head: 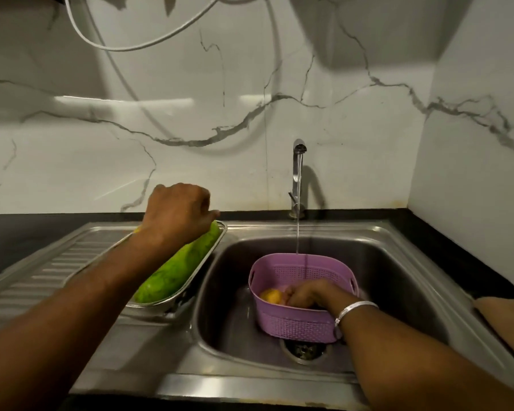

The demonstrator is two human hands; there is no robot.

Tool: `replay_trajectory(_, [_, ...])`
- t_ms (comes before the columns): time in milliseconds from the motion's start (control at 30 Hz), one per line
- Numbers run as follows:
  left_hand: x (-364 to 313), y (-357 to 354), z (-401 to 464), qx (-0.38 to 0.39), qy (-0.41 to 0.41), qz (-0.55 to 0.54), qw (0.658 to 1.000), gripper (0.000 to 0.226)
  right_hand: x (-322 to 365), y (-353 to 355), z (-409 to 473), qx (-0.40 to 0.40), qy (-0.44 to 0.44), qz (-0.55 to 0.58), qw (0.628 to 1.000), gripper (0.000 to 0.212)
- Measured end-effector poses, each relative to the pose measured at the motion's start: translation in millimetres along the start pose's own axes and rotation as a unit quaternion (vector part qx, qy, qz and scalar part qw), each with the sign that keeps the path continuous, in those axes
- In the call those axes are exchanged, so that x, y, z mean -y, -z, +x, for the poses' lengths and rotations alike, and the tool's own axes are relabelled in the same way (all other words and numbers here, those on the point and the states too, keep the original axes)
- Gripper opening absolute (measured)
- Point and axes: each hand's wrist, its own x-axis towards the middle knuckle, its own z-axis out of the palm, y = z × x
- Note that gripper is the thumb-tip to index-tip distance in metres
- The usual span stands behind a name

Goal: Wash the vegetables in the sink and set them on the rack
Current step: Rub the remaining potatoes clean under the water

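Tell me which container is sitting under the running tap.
The purple perforated basket, down in the sink basin, with the stream falling into it and the right hand inside. The steel tray holding the green vegetable sits on the drainboard, left of the water.

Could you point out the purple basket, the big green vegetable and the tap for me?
purple basket [294,324]: head view, its front perforated wall.
big green vegetable [172,271]: head view, middle of its skin, below the left arm.
tap [295,173]: head view, its upright chrome pipe.

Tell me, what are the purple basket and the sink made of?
The purple basket looks like matte moulded plastic: even colour and a woven-look wall full of small holes. The sink looks like brushed stainless steel: silvery grey with soft, streaky reflections.
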Motion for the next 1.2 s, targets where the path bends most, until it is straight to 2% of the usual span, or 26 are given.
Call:
replay_trajectory(100, [-38.7,-4.5,7.5,0.014,0.010,-0.167,0.986,0.024,15.4,1.1,-34.2,-0.013,0.006,0.026,1.000,0.054])
replay_trajectory(167, [-64.7,-18.7,16.4,0.048,0.025,-0.264,0.963,0.019,11.0,6.5,-43.7,-0.029,0.001,0.103,0.994,0.033])
replay_trajectory(233, [-93.9,-38.8,24.1,0.070,0.051,-0.366,0.927,0.011,1.8,15.1,-54.8,-0.029,0.004,0.205,0.978,0.024])
replay_trajectory(267, [-108.6,-49.9,25.9,0.089,0.081,-0.423,0.898,0.007,-2.1,20.1,-60.0,-0.040,0.020,0.263,0.964,0.023])
replay_trajectory(333, [-135.5,-83.5,28.4,0.134,0.183,-0.535,0.814,0.007,-10.0,32.1,-64.3,-0.079,0.050,0.364,0.927,0.022])
replay_trajectory(400, [-156.7,-121.0,25.4,0.172,0.303,-0.596,0.723,0.019,-11.2,37.8,-64.6,-0.128,0.055,0.441,0.886,0.024])
replay_trajectory(433, [-164.5,-138.8,21.8,0.204,0.343,-0.602,0.691,0.031,-12.1,39.4,-62.1,-0.139,0.059,0.481,0.864,0.026])
replay_trajectory(533, [-181.0,-174.0,5.4,0.313,0.337,-0.620,0.636,0.050,-4.9,40.2,-46.3,-0.187,0.046,0.528,0.827,0.032])
replay_trajectory(600, [-187.9,-183.5,4.4,0.327,0.317,-0.634,0.625,0.051,2.9,39.1,-36.3,-0.239,0.029,0.496,0.835,0.035])
replay_trajectory(667, [-190.9,-184.6,8.7,0.299,0.304,-0.637,0.643,0.044,11.4,37.3,-30.7,-0.286,0.060,0.436,0.851,0.029])
replay_trajectory(733, [-191.3,-187.2,13.4,0.258,0.294,-0.638,0.664,0.039,16.6,36.6,-24.7,-0.320,0.086,0.409,0.850,0.023])
replay_trajectory(867, [-183.9,-193.9,12.3,0.195,0.253,-0.604,0.730,0.039,22.3,39.0,-23.3,-0.349,0.088,0.464,0.810,0.020])
replay_trajectory(933, [-184.0,-192.0,13.7,0.172,0.221,-0.608,0.743,0.036,22.1,42.9,-24.0,-0.377,0.086,0.479,0.788,0.022])
replay_trajectory(1000, [-186.5,-186.5,13.8,0.159,0.208,-0.624,0.736,0.032,20.8,46.9,-28.0,-0.410,0.078,0.475,0.775,0.026])
replay_trajectory(1067, [-186.0,-185.5,14.7,0.138,0.216,-0.635,0.729,0.027,20.1,48.2,-28.7,-0.396,0.080,0.485,0.776,0.024])
replay_trajectory(1200, [-173.4,-188.5,17.3,0.127,0.246,-0.668,0.691,0.026,20.4,48.1,-40.5,-0.239,0.094,0.583,0.771,0.024])
